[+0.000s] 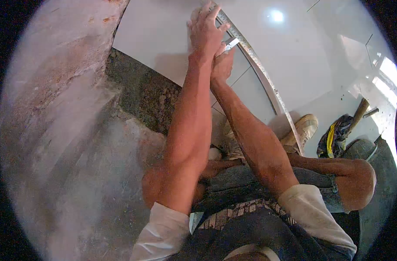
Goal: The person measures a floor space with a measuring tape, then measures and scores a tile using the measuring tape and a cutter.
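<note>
Ruler markings (258, 63) too small for reading.

The bag (333, 135) is black with a yellow stripe.

Toward twelve o'clock, I spread my left hand (205, 32) over the tile (163, 32), fingertips at the long metal ruler (261, 69). My right hand (223, 64), just beside it, touches a short metal piece (232, 44). The ruler runs down toward my shoe (306, 127) at three o'clock.
</note>
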### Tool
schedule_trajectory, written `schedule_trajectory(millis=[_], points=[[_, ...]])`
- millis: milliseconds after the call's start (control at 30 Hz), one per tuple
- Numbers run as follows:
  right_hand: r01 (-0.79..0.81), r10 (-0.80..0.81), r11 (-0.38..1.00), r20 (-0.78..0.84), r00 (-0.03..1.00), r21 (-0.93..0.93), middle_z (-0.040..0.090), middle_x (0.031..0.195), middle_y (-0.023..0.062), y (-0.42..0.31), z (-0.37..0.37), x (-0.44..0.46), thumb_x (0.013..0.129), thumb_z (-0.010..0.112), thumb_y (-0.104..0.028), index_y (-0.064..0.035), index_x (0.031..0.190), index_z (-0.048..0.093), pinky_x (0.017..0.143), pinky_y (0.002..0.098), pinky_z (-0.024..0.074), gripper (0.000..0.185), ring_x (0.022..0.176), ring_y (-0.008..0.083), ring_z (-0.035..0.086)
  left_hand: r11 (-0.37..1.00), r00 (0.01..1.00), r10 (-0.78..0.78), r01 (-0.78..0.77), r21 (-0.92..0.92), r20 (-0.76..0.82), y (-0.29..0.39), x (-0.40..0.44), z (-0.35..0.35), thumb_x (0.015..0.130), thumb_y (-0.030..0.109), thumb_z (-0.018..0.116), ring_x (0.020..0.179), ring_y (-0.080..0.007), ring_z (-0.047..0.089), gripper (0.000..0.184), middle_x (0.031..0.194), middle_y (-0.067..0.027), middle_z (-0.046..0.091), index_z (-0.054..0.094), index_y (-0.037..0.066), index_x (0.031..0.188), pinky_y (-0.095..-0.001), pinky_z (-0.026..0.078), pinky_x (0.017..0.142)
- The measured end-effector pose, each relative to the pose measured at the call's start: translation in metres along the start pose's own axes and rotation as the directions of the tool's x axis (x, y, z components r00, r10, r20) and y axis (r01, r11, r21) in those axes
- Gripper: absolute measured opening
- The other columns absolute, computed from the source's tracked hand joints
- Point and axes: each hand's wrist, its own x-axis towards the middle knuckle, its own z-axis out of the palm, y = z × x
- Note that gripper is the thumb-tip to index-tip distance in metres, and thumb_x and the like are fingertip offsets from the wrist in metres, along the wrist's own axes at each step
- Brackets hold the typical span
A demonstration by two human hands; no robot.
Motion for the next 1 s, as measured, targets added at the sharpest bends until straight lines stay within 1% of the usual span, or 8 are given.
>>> schedule_trajectory(millis=[233, 333, 533, 633, 733, 833, 933, 1000], points=[[0.034, -0.034, 0.999, -0.037, 0.999, -0.008, 0.071, 0.108, 0.0239, 0.013, 0.012, 0.008, 0.103, 0.043, -0.051, -0.0090, 0.142, 0.043, 0.085, 0.0578, 0.0489, 0.058, 0.102, 0.0457, 0.067, 1.000, 1.000, 0.004, -0.005, -0.018, -0.029, 0.003, 0.000, -0.003, 0.090, 0.020, 0.074, 0.147, -0.0386, 0.033, 0.063, 0.161, -0.0161, 0.037, 0.051, 0.008, 0.147, -0.0537, 0.028, 0.120], [-0.014, 0.013, 0.998, -0.016, 1.000, -0.067, 0.071, 0.108, 0.0232, 0.014, 0.016, 0.011, 0.102, 0.044, -0.052, -0.0098, 0.141, 0.044, 0.085, 0.0578, 0.0487, 0.057, 0.103, 0.0456, 0.067, 0.998, 0.998, 0.009, -0.012, -0.059, -0.059, 0.003, -0.003, -0.003, 0.090, 0.020, 0.075, 0.147, -0.0387, 0.033, 0.062, 0.161, -0.0170, 0.038, 0.052, 0.007, 0.146, -0.0528, 0.027, 0.121], [0.040, -0.044, 0.997, -0.061, 0.997, -0.058, 0.072, 0.105, 0.0225, 0.013, 0.021, 0.013, 0.103, 0.045, -0.050, -0.0089, 0.138, 0.046, 0.085, 0.0591, 0.0478, 0.054, 0.103, 0.0461, 0.067, 1.000, 0.999, -0.006, 0.005, -0.016, -0.051, 0.003, 0.002, -0.003, 0.090, 0.021, 0.075, 0.148, -0.0390, 0.032, 0.062, 0.161, -0.0168, 0.037, 0.051, 0.006, 0.145, -0.0511, 0.026, 0.121], [0.074, -0.075, 0.997, -0.019, 0.997, -0.011, 0.071, 0.105, 0.0234, 0.014, 0.020, 0.013, 0.102, 0.048, -0.048, -0.0080, 0.139, 0.045, 0.084, 0.0598, 0.0479, 0.055, 0.101, 0.0469, 0.067, 0.998, 0.998, -0.058, 0.058, -0.016, -0.027, 0.007, 0.002, -0.005, 0.090, 0.022, 0.075, 0.148, -0.0394, 0.032, 0.062, 0.160, -0.0172, 0.038, 0.052, 0.006, 0.144, -0.0505, 0.027, 0.121], [0.079, -0.080, 0.997, -0.056, 0.995, -0.016, 0.071, 0.105, 0.0244, 0.015, 0.023, 0.013, 0.101, 0.051, -0.047, -0.0079, 0.140, 0.043, 0.082, 0.0599, 0.0484, 0.056, 0.100, 0.0472, 0.067, 1.000, 0.999, 0.003, -0.004, -0.029, -0.038, 0.004, 0.002, -0.007, 0.089, 0.022, 0.075, 0.147, -0.0391, 0.033, 0.061, 0.160, -0.0176, 0.038, 0.052, 0.007, 0.144, -0.0511, 0.029, 0.120], [0.116, -0.121, 0.992, -0.125, 0.985, -0.049, 0.071, 0.105, 0.0251, 0.012, 0.023, 0.002, 0.100, 0.053, -0.047, -0.0082, 0.142, 0.042, 0.081, 0.0599, 0.0488, 0.058, 0.099, 0.0471, 0.068, 1.000, 0.999, -0.011, 0.010, -0.025, -0.037, 0.008, 0.001, -0.011, 0.089, 0.022, 0.076, 0.146, -0.0388, 0.035, 0.060, 0.159, -0.0176, 0.038, 0.053, 0.007, 0.143, -0.0518, 0.030, 0.119], [-0.074, 0.074, 0.997, 0.003, 0.997, -0.005, 0.071, 0.107, 0.0242, 0.005, 0.022, 0.009, 0.099, 0.054, -0.047, -0.0084, 0.142, 0.041, 0.081, 0.0598, 0.0489, 0.059, 0.099, 0.0471, 0.067, 1.000, 0.999, -0.003, 0.002, -0.028, -0.044, 0.006, 0.003, -0.010, 0.089, 0.022, 0.076, 0.146, -0.0382, 0.035, 0.060, 0.159, -0.0175, 0.038, 0.053, 0.007, 0.143, -0.0521, 0.030, 0.119], [-0.001, 0.001, 1.000, -0.035, 0.999, 0.003, 0.071, 0.109, 0.0232, 0.006, 0.023, 0.007, 0.099, 0.055, -0.047, -0.0086, 0.142, 0.042, 0.081, 0.0589, 0.0490, 0.059, 0.098, 0.0468, 0.068, 1.000, 0.999, -0.007, 0.006, -0.030, -0.032, 0.006, 0.002, -0.011, 0.089, 0.022, 0.077, 0.146, -0.0381, 0.035, 0.061, 0.159, -0.0176, 0.038, 0.053, 0.008, 0.143, -0.0521, 0.030, 0.119]])
